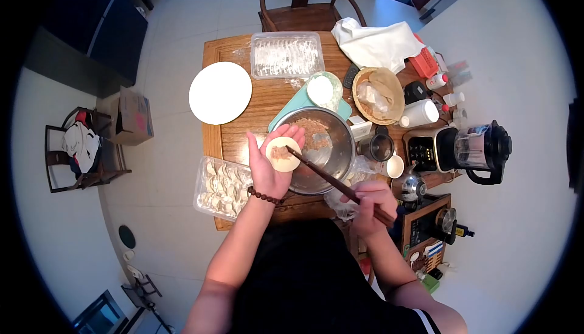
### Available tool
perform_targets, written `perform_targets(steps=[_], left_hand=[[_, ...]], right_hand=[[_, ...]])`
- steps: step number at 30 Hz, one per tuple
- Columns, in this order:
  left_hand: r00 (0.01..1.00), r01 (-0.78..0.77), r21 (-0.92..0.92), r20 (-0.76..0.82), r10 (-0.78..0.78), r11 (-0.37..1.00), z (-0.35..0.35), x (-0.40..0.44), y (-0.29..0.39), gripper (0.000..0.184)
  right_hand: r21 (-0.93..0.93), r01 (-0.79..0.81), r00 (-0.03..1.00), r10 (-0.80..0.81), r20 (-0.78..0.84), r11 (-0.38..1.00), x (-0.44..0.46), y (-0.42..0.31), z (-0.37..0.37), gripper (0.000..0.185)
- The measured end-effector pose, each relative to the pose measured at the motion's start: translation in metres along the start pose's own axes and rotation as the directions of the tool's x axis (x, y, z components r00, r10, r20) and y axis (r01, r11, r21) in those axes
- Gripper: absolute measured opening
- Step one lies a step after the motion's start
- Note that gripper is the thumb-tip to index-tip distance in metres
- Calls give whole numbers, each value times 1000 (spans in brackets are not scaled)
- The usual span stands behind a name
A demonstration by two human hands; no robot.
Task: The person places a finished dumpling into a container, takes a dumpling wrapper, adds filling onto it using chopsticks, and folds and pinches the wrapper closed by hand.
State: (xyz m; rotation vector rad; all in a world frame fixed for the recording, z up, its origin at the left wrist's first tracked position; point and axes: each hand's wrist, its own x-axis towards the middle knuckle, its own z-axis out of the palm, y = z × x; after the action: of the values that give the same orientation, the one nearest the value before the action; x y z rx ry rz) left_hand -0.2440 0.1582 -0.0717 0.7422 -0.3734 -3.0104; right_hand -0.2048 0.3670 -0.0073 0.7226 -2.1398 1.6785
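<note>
From where I stand, far left: a round white plate (pixel 220 92) overhangs the edge of the bench (pixel 231 142), likely pushed outward to leave working room. Nearer the person, a clear tray of dumplings (pixel 199 185) sits at the same edge, its pieces in rows, presumably so they do not stick together. Beyond, a second clear tray (pixel 253 60) holds a flour-white layer.

Left hand (pixel 271 176): palm up, fingers extended and close together, thumb apart, pinching nothing. The round dough wrapper (pixel 283 165) lies across palm and fingers, a small mound of filling (pixel 280 152) on it; flat support probably keeps the soft disc from folding. A beaded bracelet (pixel 266 196) circles the wrist.

Centre: a steel basin (pixel 302 179) with more filling inside. The hand is at its left rim, a short reach; contact not certain. Behind it, a bowl of white powder (pixel 322 89) by a teal board (pixel 291 104).

Right hand (pixel 374 206): fingers curled around the rear of dark chopsticks (pixel 322 173), tips at the mound; the rearward grip likely gives reach. Stick count unclear.

Far right: woven basket (pixel 398 93), then blender (pixel 483 148), both clear of the hands.
</note>
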Motion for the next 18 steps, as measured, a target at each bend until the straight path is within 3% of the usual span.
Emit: perform_targets(steps=[1, 4, 8, 13, 16, 18], left_hand=[[1000, 2, 5, -12, -2, 1000, 0, 0, 0, 86], [999, 19, 44, 39, -21, 999, -2, -1, -1, 87], [999, 24, 70, 34, -27, 997, 1, -2, -3, 87], [999, 27, 88, 15, -29, 996, 1, -4, -3, 88], [999, 14, 94, 41, -18, 996, -6, -2, -3, 88], [1000, 8, 95, 18, -10, 995, -16, 0, -3, 88]], right_hand=[[96, -19, 996, 27, -87, 995, 1, 0, 0, 18], [259, -74, 986, 110, -125, 963, 3, 3, 0, 20], [228, -216, 971, 233, -53, 949, 7, 4, 6, 19], [277, -244, 959, 273, -74, 930, 7, 8, 4, 17], [334, -218, 951, 276, -137, 917, 8, 14, -4, 17], [489, -161, 874, 354, -332, 857, 19, 26, -13, 20]])
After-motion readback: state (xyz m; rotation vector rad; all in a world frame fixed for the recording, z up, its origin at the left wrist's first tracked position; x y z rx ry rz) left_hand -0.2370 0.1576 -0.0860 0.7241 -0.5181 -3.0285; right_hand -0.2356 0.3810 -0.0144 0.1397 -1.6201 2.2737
